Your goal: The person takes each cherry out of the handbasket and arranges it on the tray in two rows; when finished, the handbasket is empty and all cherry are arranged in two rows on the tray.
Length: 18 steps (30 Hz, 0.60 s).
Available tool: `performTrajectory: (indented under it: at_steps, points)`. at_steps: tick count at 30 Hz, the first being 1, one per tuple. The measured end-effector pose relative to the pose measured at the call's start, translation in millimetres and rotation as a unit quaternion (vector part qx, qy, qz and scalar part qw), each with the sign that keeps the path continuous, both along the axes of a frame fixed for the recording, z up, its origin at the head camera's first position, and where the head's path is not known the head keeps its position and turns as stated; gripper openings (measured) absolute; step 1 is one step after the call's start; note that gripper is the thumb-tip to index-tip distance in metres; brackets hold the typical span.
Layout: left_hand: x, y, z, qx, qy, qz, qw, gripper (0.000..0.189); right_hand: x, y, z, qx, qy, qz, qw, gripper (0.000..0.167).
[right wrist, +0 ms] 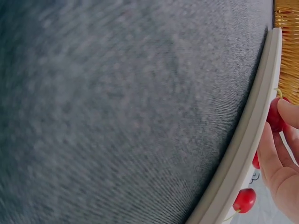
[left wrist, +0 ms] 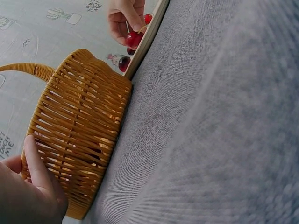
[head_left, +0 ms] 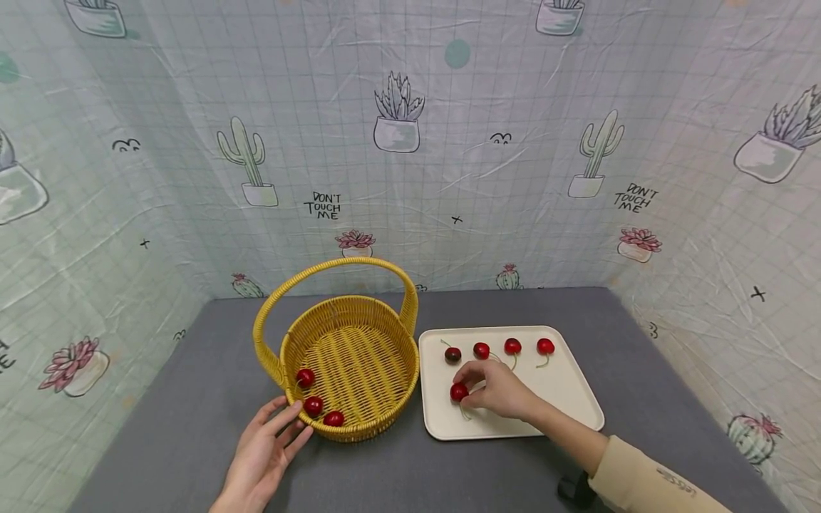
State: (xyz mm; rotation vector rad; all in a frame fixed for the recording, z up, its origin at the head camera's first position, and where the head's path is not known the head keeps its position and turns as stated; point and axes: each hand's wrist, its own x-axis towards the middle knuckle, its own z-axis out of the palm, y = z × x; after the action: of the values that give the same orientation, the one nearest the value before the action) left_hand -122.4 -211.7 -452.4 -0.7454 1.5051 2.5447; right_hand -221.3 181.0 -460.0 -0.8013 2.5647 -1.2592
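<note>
On the tray's left part, my right hand point(head_left: 500, 390) pinches a red cherry point(head_left: 458, 392) between thumb and fingers, its thin stem hanging down. The right wrist view shows this cherry point(right wrist: 275, 115) close above the tray's edge. My left hand point(head_left: 259, 450) holds the near left rim of a yellow wicker basket point(head_left: 359, 432) with a tall handle. In the left wrist view, the left thumb point(left wrist: 38, 163) lies along the woven outer wall. Inside the basket, three cherries point(head_left: 313, 406) sit by the near left rim, beside the left fingertips.
A cream rectangular tray point(head_left: 551, 406) stands just right of the basket on a grey cloth-covered table point(head_left: 359, 484). Along its far side lie several more cherries point(head_left: 512, 346) with stems. A cactus-printed curtain point(head_left: 449, 178) encloses the back and sides.
</note>
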Motion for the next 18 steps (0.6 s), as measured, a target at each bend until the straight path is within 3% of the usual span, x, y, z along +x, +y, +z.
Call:
performTrajectory:
  at_steps: [18]
  points:
    - [0.4,-1.7,-0.7,0.003,0.002,-0.001,1.0000,0.024,-3.1,-0.5,-1.3,0.000,0.012,0.000,0.9999,0.029]
